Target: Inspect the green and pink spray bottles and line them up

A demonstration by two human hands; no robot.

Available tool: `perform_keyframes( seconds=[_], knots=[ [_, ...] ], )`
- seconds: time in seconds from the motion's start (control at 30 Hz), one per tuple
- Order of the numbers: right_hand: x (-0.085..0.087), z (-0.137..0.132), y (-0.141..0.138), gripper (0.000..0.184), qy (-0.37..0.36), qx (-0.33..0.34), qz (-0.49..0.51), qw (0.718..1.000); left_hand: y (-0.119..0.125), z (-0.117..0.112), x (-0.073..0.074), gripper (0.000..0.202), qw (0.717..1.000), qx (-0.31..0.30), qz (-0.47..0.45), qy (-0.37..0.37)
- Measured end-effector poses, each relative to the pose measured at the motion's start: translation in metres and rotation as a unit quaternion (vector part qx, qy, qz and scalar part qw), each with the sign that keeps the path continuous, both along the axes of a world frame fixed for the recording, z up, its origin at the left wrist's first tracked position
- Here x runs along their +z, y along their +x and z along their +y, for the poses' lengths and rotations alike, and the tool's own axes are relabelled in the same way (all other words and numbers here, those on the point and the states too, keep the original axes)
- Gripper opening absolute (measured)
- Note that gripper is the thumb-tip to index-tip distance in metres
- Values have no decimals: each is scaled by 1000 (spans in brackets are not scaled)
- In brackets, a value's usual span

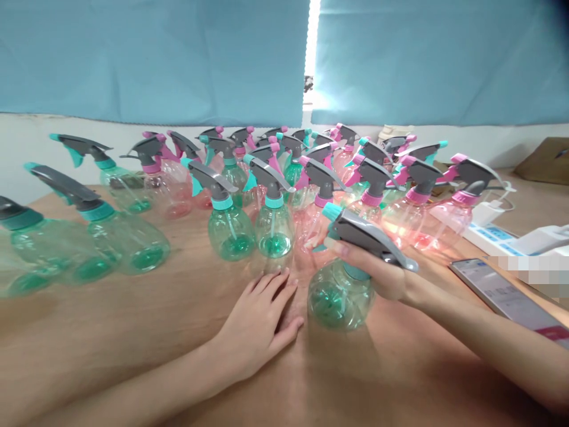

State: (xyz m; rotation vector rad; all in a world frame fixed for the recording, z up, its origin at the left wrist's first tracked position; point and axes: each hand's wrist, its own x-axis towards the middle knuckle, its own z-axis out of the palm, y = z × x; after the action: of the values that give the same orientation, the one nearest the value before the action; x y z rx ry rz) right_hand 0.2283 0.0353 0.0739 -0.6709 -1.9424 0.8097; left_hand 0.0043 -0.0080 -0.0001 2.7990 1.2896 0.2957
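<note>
My right hand (386, 274) is wrapped round the grey trigger head of a clear green spray bottle (340, 293), which tilts toward me on the wooden table (146, 332). My left hand (262, 320) lies flat on the table just left of that bottle, fingers stretched out and holding nothing. Its fingertips reach toward another green spray bottle (274, 222) standing upright behind.
Several green and pink spray bottles (391, 196) crowd the back and left of the table. A phone (511, 296) lies at the right, near white boxes (528, 246) and a power strip. Blue curtains (155, 59) hang behind.
</note>
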Motion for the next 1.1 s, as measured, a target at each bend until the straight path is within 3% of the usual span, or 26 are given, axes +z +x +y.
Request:
perform_keyframes(
  seconds=[0.13,0.27,0.37,0.6,0.83,1.1],
  knots=[
    [-4,0,-3,25,-54,34,41,997,0,1,-1,53,1000,-4,-4,-7],
    [-8,-1,-3,5,-91,45,63,993,-1,1,-1,53,1000,-7,-14,-12],
    [-8,-1,-2,18,-97,28,51,994,-1,1,-1,53,1000,-8,-19,-13],
    [-8,-3,-3,22,-102,40,50,993,-1,2,0,52,1000,-8,-22,-20],
    [-9,-12,-3,25,-164,35,19,986,-1,2,1,52,999,-9,-31,-40],
    [-6,-18,-11,26,-172,40,72,982,0,0,2,50,999,-6,-32,-40]
  ],
)
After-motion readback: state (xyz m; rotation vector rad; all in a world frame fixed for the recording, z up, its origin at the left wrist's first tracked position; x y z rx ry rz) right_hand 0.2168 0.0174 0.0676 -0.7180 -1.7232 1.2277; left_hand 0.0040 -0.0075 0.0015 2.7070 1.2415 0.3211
